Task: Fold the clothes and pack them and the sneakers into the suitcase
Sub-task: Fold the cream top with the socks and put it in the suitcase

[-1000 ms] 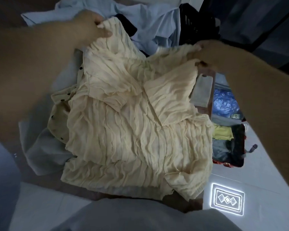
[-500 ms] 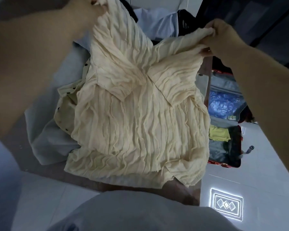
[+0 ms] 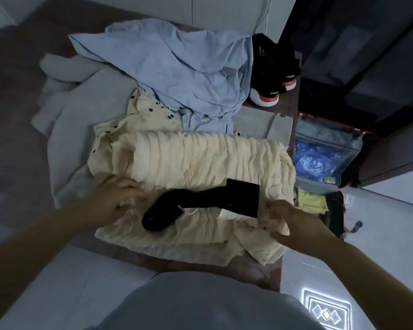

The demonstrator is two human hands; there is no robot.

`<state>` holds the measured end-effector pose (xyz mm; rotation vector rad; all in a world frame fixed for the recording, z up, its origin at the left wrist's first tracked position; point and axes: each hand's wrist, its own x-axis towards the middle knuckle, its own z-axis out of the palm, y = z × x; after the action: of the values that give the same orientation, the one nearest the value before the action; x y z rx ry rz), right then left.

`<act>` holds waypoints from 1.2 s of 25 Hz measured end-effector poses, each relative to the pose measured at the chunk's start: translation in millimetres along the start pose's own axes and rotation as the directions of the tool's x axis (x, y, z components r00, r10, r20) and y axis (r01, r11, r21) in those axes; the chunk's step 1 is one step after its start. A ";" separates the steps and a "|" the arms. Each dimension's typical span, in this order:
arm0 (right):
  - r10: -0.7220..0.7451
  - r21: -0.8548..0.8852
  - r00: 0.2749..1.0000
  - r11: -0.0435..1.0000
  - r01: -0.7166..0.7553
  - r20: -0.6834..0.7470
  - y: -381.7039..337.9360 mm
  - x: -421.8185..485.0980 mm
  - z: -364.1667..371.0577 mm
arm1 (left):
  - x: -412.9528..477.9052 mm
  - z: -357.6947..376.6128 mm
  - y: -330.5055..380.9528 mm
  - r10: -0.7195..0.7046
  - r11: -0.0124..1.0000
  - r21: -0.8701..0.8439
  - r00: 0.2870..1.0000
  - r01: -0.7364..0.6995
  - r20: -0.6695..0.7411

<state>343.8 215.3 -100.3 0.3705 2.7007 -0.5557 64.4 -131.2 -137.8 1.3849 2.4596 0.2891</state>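
Observation:
A cream crinkled garment (image 3: 196, 163) lies folded over on the table, its top half doubled toward me. My left hand (image 3: 116, 198) grips its left edge and my right hand (image 3: 280, 216) pinches its right edge. A black sock (image 3: 200, 203) lies on the cream cloth between my hands. Behind it are a cream dotted garment (image 3: 150, 115), a light blue shirt (image 3: 177, 65) and a grey garment (image 3: 81, 120). A pair of black sneakers (image 3: 274, 70) stands at the far right of the table. The open suitcase (image 3: 324, 158) lies on the floor to the right.
The suitcase holds a blue plastic bag (image 3: 312, 158) and a yellow garment (image 3: 310, 203). A dark cabinet (image 3: 367, 55) rises at the back right. White floor tiles (image 3: 379, 234) lie to the right, with a bright patterned reflection (image 3: 327, 310) near my feet.
I have brought the garment's raised top edge down toward me, folding it in half. My hands moved from the far edge to the near sides. A black sock now shows on it.

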 end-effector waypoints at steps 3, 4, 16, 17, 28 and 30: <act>0.072 0.180 0.996 0.982 -0.060 -0.061 -9.7 15.3 -8.1 | 3.9 -11.9 38.4 -0.004 1.000 -0.006 0.997 0.003 -0.075; 0.073 0.206 0.994 0.977 -0.054 -0.086 -17.1 24.5 -11.6 | 10.6 -17.1 48.2 -0.017 1.000 -0.009 0.999 0.016 -0.044; 0.112 0.554 0.992 0.830 -0.066 -0.051 -46.1 47.3 -2.4 | 4.6 6.5 65.4 -0.251 0.967 0.071 0.966 0.246 0.065; 0.000 0.531 0.995 0.846 0.056 -0.104 -44.8 38.7 -3.8 | 2.8 7.3 63.1 -0.260 0.965 0.036 0.966 0.259 0.011; -0.376 -0.084 0.918 0.926 0.368 -0.128 -45.1 -3.8 61.2 | 22.7 -41.1 71.4 -0.160 0.963 0.114 0.859 0.244 -0.487; -0.282 -0.060 0.956 0.959 0.278 -0.086 -54.2 -2.9 52.6 | 43.0 -49.6 78.4 -0.188 0.958 0.128 0.900 0.257 -0.394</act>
<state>344.3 144.4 -126.5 -0.0019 2.8727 -0.5612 88.1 -55.3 -73.5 1.1811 3.0002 0.3155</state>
